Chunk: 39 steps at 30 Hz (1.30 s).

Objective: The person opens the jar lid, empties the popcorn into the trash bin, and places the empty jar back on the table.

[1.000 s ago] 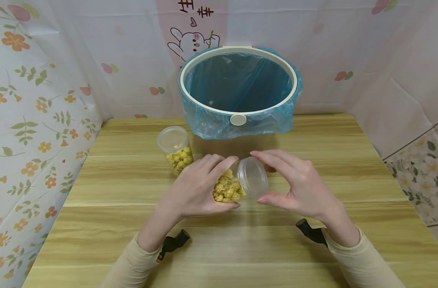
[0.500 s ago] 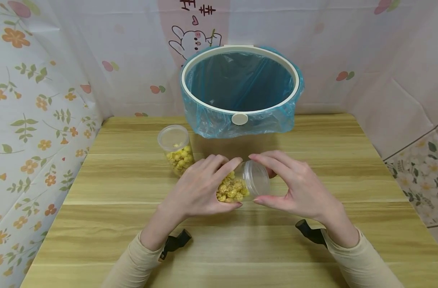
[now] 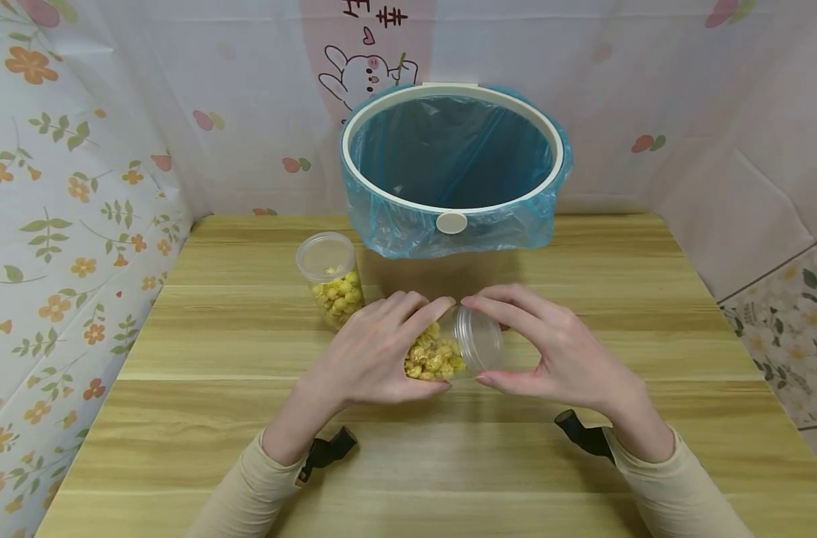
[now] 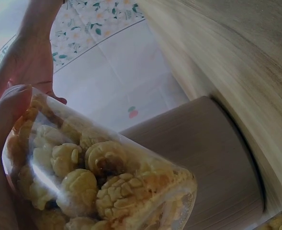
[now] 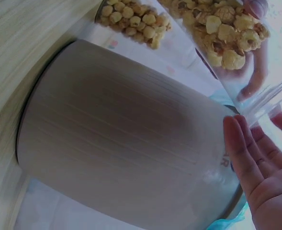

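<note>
Wood-grained tabletop (image 3: 415, 478) lies before a printed cloth backdrop (image 3: 603, 179); at its far side stands a bin (image 3: 558, 149) with blue liner (image 3: 395, 239). Over the tabletop, in front of this bin, is the popcorn jar (image 3: 434, 357), tipped nearly on its side, with the lid (image 3: 481, 345) toward the person's right. Left hand (image 3: 371, 355) curls round the jar body; right hand (image 3: 550, 344) holds the lid at its edge, forefinger above and thumb below, though how firmly I cannot tell.

The step seems to be turning the lid; for this, I think, the left hand should keep the body steady without squeezing the thin wall, while the right turns evenly; it is safer to bring the mouth upward before the lid comes free, because loose popcorn could spill.

The jar is clear and shiny, its lid ringed with fine ridges; the popcorn inside is round, yellow to caramel brown; a second popcorn jar (image 3: 339, 295) stands upright near the left hand.
</note>
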Each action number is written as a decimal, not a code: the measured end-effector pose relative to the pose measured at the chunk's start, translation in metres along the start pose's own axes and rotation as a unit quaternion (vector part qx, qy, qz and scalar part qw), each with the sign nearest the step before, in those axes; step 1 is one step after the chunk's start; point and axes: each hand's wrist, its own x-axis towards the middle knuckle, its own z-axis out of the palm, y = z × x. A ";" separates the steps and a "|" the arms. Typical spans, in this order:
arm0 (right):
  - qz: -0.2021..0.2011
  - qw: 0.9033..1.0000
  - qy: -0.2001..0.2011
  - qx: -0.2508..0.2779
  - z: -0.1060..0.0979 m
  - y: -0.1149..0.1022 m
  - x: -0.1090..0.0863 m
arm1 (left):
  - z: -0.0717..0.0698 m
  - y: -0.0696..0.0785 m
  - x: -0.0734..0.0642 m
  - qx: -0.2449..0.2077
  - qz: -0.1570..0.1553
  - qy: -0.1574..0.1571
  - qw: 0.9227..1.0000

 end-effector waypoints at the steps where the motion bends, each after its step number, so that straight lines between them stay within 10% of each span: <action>1: -0.004 1.000 -0.003 0.001 -0.001 0.000 0.000 | 0.000 0.000 0.000 0.001 -0.001 -0.001 1.000; 9: -0.013 0.999 -0.032 -0.001 -0.007 -0.002 0.000 | 0.000 -0.001 -0.001 0.007 -0.010 -0.006 1.000; 22: 0.094 0.993 -0.032 -0.060 -0.004 -0.002 -0.006 | 0.000 0.000 0.000 0.060 0.002 0.005 0.998; 39: 0.002 0.999 -0.051 -0.019 -0.007 -0.001 -0.002 | 0.004 -0.005 -0.002 0.055 -0.004 0.002 0.998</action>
